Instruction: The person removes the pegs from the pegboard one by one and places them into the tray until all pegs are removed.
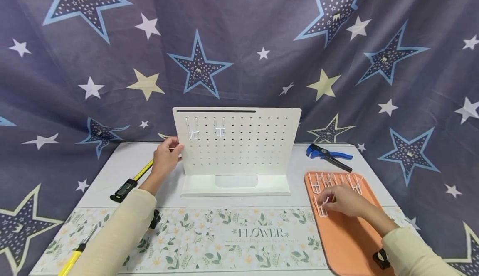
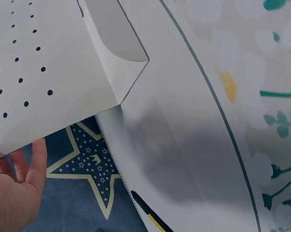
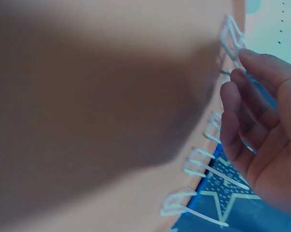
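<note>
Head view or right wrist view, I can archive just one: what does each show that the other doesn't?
Only the head view: the left hand gripping the white pegboard by its side edge, the tape measure and the yellow-handled tool.

Only the right wrist view: the palm side of the right hand.

Both: that hand pinching a white wire hook, the orange tray, at least part of the pegboard, and the star-patterned backdrop.
</note>
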`<action>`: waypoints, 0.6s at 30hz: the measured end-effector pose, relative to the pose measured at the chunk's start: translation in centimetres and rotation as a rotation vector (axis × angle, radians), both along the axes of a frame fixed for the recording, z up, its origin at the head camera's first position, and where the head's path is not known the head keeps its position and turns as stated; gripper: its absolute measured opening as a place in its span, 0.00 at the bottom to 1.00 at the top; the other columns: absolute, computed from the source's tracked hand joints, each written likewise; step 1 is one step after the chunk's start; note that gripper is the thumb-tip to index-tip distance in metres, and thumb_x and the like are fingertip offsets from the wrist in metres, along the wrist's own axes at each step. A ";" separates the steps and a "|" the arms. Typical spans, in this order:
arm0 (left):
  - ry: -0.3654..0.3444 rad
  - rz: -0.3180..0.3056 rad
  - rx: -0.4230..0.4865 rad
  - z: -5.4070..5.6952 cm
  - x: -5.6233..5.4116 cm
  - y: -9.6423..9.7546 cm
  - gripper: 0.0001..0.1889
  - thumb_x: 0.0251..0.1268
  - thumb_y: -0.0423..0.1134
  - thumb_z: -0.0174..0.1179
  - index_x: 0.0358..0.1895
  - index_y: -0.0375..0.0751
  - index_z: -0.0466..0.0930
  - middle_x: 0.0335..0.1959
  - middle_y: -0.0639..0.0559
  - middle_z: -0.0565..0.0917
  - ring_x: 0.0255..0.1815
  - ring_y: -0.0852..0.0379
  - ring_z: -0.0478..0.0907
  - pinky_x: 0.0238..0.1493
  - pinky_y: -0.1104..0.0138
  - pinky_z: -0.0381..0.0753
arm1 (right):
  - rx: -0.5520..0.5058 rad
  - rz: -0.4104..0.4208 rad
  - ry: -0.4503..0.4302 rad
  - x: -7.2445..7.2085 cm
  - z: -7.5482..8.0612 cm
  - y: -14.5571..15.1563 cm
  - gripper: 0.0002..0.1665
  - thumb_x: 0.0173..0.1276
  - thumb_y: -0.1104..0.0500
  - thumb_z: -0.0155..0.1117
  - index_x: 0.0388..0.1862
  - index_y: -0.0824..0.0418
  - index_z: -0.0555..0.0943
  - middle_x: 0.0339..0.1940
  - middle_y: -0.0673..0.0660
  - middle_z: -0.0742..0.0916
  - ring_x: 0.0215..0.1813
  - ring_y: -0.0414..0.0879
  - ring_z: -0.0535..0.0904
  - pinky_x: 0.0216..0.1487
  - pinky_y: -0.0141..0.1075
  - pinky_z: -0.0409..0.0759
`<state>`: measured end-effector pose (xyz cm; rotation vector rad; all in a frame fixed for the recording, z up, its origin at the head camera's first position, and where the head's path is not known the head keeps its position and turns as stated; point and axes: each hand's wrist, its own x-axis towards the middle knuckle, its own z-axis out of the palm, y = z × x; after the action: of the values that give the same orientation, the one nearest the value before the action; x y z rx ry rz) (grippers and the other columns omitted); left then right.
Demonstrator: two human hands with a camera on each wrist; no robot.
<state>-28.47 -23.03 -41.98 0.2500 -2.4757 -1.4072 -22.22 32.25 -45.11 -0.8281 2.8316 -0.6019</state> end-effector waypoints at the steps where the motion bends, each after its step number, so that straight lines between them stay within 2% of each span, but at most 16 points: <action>1: -0.001 0.000 -0.001 0.0 0.0 0.0 0.12 0.79 0.39 0.54 0.57 0.39 0.76 0.52 0.38 0.81 0.52 0.43 0.82 0.51 0.56 0.93 | 0.004 0.004 0.004 -0.1 0.3 0.1 0.07 0.65 0.61 0.72 0.38 0.48 0.88 0.35 0.44 0.90 0.33 0.28 0.77 0.30 0.26 0.79; 4: -0.002 0.004 0.001 0.0 0.0 0.1 0.12 0.79 0.39 0.54 0.57 0.39 0.76 0.52 0.38 0.81 0.52 0.43 0.82 0.51 0.56 0.93 | 0.026 -0.007 0.046 -0.6 1.5 0.2 0.06 0.65 0.61 0.72 0.39 0.51 0.87 0.30 0.43 0.87 0.30 0.30 0.75 0.28 0.26 0.77; 6: -0.003 0.005 0.000 0.1 0.0 0.1 0.12 0.79 0.39 0.54 0.57 0.39 0.76 0.52 0.38 0.81 0.52 0.43 0.82 0.51 0.56 0.93 | 0.049 -0.023 0.107 -0.9 2.6 0.0 0.05 0.64 0.61 0.73 0.37 0.51 0.87 0.27 0.41 0.85 0.30 0.30 0.75 0.28 0.27 0.78; 12: -0.009 0.001 0.001 0.2 -0.1 0.2 0.12 0.79 0.39 0.54 0.57 0.39 0.76 0.52 0.38 0.81 0.51 0.44 0.82 0.50 0.57 0.93 | 0.051 -0.086 0.174 -1.9 5.8 -0.9 0.06 0.66 0.61 0.70 0.42 0.55 0.86 0.27 0.43 0.85 0.28 0.33 0.77 0.27 0.29 0.79; 18: -0.008 0.002 -0.001 0.1 -0.1 0.1 0.11 0.79 0.39 0.54 0.56 0.39 0.76 0.52 0.38 0.81 0.52 0.43 0.83 0.50 0.56 0.93 | 0.045 -0.087 0.230 -2.4 7.3 -3.4 0.09 0.69 0.58 0.70 0.46 0.57 0.86 0.29 0.45 0.86 0.30 0.35 0.79 0.30 0.31 0.81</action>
<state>-28.55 -22.93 -41.87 0.2587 -2.4818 -1.4062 -24.62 28.81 -37.82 -0.8193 3.0903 -0.4795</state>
